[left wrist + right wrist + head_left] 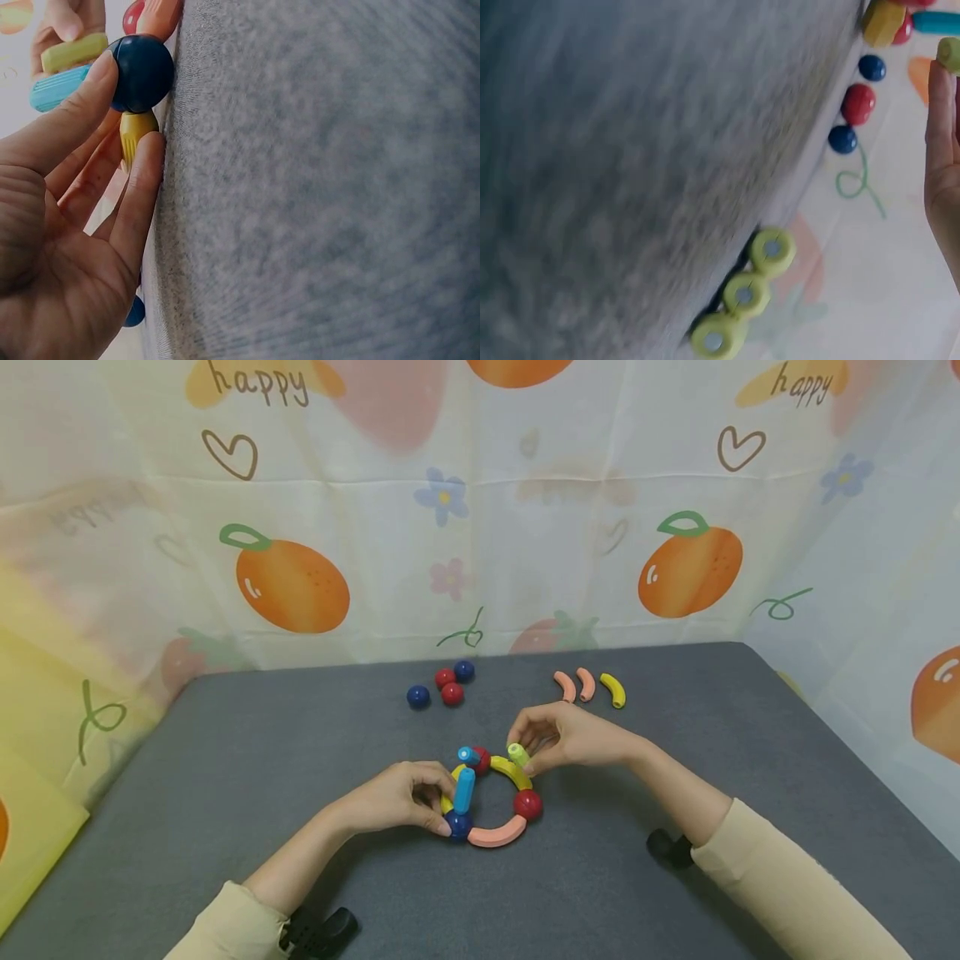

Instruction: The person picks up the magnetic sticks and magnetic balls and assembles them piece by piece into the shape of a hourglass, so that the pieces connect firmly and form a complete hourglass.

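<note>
A ring of magnetic balls and curved rods lies on the table, with a pink curved rod (498, 834) at its near side and a red ball (528, 804) at its right. My left hand (408, 797) grips the dark blue ball (142, 73) at the ring's near left, thumb on its side, fingers by a yellow rod (136, 135). On that ball a light blue rod (465, 790) stands up. Another light blue rod (468, 755) sits at the far red ball (481, 762). Over the ring's yellow curved rod (512, 771), my right hand (562, 739) pinches a yellow-green straight rod (518, 755).
Behind the ring lie loose balls, two blue (418, 697) and two red (452, 694). At the back right are two pink curved rods (586, 684) and a yellow one (612, 690). The right wrist view shows three yellow-green rod ends (746, 294). A printed cloth (525, 552) hangs behind.
</note>
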`<state>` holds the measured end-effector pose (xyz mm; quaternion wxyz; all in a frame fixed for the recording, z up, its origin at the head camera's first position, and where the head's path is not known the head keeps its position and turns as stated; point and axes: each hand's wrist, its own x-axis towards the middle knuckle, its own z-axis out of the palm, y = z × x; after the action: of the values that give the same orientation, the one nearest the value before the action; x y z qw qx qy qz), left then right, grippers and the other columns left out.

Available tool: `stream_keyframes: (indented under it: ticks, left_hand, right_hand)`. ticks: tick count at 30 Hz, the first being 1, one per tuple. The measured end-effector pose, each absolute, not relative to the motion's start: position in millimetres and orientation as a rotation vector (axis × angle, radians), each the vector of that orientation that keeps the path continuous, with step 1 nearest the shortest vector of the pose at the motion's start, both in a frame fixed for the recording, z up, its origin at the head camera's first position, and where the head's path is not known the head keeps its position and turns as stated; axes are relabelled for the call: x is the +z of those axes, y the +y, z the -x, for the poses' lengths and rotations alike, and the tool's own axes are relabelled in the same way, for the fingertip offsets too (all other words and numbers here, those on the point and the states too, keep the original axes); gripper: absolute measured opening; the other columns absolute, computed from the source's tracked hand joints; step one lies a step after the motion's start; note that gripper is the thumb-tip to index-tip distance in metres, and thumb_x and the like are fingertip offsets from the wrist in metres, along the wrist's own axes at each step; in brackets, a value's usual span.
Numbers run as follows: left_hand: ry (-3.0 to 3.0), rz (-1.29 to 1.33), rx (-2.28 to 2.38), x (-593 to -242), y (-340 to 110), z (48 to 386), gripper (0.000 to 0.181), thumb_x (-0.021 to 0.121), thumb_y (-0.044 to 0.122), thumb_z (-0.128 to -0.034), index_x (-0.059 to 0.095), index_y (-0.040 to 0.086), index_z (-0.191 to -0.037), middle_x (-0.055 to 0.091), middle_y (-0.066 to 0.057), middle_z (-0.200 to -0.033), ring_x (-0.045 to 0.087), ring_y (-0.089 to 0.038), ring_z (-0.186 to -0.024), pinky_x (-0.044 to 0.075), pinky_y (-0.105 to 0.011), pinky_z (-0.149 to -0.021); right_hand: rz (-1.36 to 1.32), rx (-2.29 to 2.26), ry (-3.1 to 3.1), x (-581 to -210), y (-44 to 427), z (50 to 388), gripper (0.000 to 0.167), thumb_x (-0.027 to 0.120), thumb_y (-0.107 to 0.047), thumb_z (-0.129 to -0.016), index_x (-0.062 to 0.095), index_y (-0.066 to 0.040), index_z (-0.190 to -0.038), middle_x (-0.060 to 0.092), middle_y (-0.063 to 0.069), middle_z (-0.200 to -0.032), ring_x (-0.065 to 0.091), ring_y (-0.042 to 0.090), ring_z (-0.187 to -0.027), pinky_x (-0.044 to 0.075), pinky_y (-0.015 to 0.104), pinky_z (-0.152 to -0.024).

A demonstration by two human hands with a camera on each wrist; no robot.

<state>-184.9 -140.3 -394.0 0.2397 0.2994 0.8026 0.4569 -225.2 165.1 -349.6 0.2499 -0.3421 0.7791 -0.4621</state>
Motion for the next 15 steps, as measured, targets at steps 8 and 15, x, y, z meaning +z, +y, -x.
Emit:
stream_keyframes:
  ticks: [8, 15]
  left_hand:
    - [2.199, -0.823, 1.250, -392.6, -139.7, 184.8, 0.027, 0.082, 0.022, -0.0807, 0.071, 0.011, -0.103, 0.063, -0.009, -0.106, 0.063, -0.010, -0.082, 0.054, -0.022, -0.073]
    - [2.214, -0.832, 1.245, -392.9, -140.1, 184.3, 0.027, 0.081, 0.022, -0.0811, 0.071, 0.011, -0.103, 0.064, -0.009, -0.105, 0.062, -0.010, -0.081, 0.054, -0.022, -0.072]
  right_hand:
    - [0.961, -1.238, 2.051, -352.4, 153.3, 217.2, 0.027, 0.077, -0.012, -0.085, 0.063, -0.011, -0.108, 0.066, 0.005, -0.106, 0.067, 0.019, -0.097, 0.059, 0.032, -0.083]
    - [0.964, -1.126, 2.108, -351.9, 149.9, 213.1, 0.030, 0.077, -0.016, -0.085, 0.063, -0.013, -0.111, 0.067, 0.004, -0.108, 0.065, 0.018, -0.100, 0.057, 0.032, -0.087]
